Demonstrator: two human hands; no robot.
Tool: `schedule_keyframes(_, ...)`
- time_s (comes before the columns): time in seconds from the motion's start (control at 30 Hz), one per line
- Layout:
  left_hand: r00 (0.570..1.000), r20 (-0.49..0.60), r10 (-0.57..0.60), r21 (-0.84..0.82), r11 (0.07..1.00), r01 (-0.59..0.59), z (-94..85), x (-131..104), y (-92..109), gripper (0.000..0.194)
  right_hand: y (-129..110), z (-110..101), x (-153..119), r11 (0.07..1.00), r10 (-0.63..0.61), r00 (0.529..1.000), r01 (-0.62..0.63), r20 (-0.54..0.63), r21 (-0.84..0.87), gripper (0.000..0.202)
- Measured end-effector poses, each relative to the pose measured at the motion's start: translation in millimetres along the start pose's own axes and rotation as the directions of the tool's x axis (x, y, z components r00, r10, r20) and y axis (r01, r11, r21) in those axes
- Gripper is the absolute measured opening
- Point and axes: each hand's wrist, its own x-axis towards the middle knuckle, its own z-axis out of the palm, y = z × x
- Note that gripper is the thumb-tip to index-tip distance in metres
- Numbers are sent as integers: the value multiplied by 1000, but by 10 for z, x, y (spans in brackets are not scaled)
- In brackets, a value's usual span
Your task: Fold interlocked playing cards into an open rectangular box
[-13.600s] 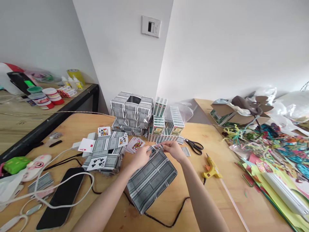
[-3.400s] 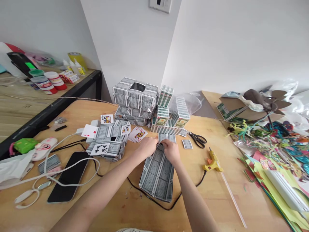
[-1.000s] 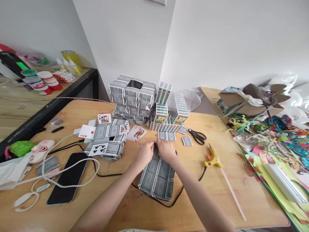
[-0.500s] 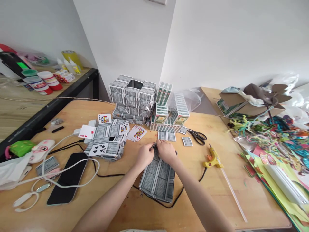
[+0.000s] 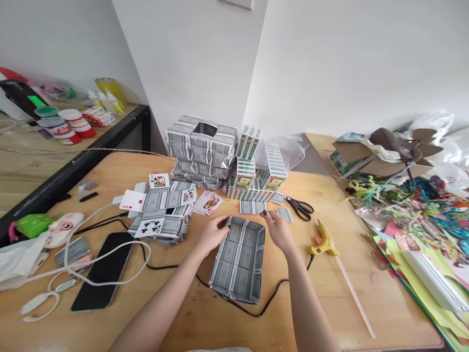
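Note:
An open tray-like box made of grey-backed playing cards (image 5: 239,259) lies on the table in front of me, its hollow side up. My left hand (image 5: 212,237) grips its far left corner, thumb at the rim and other fingers partly hidden. Off the box's far right corner, my right hand (image 5: 278,231) is raised with thumb and fingers apart, holding nothing that I can see. Just beyond its fingertips lie grey-backed cards (image 5: 251,207) and another small card piece (image 5: 284,215).
A finished-looking card box (image 5: 201,146) stands behind, beside stacked card packs (image 5: 245,172). Scissors (image 5: 300,208) and a yellow glue gun (image 5: 325,239) lie right. A phone (image 5: 102,271), white cable and another card structure (image 5: 164,210) are left. A black cord (image 5: 273,296) passes around the box.
My right hand has left the box's far end and moved right. My left hand has shifted slightly left to the corner, so the inside of the box shows more fully.

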Motion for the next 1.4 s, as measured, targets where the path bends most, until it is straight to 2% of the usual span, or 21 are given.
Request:
schedule_keyframes(0.03,1000,9,-6,-45,999,6,-13,8,14,37,80,18,-27,986,32,999,-25,-40,168,48)
schedule_keyframes(0.1,999,28,22,-110,994,-18,-6,44,36,33,183,132,-89,908,63,998,-47,-25,415,53)
schedule_keyframes(0.2,991,61,117,-152,983,-106,57,133,19,34,197,384,-163,844,61,998,-41,-19,535,50)
schedule_keyframes(0.3,984,58,166,-136,978,-157,107,217,-50,34,146,548,-168,840,111,989,-42,-95,541,48)
schedule_keyframes(0.4,987,42,155,-82,985,-152,116,257,-109,37,128,583,-119,853,134,987,-69,-89,518,47)
schedule_keyframes(0.67,979,51,199,-77,978,-195,123,268,-111,36,137,567,-55,923,25,994,17,-103,384,44)
schedule_keyframes(0.8,970,97,221,-188,961,-201,73,268,-135,36,141,554,-81,849,18,996,28,-82,527,39)
schedule_keyframes(0.9,968,56,244,-282,934,-219,44,235,-161,39,142,564,-108,780,60,990,31,-125,625,36)
schedule_keyframes(1.0,974,17,227,-241,946,-217,59,194,-171,33,146,592,-116,752,81,986,34,-143,659,37)
schedule_keyframes(1.17,975,-71,211,-157,963,-220,130,187,-149,29,180,636,-66,771,111,986,-7,-123,637,38)
schedule_keyframes(1.33,972,-103,211,-99,970,-221,142,187,-144,31,204,654,-33,784,116,980,10,-162,621,34)
schedule_keyframes(1.4,974,-80,214,-79,972,-220,123,195,-140,32,201,659,-39,769,113,980,20,-166,638,32)
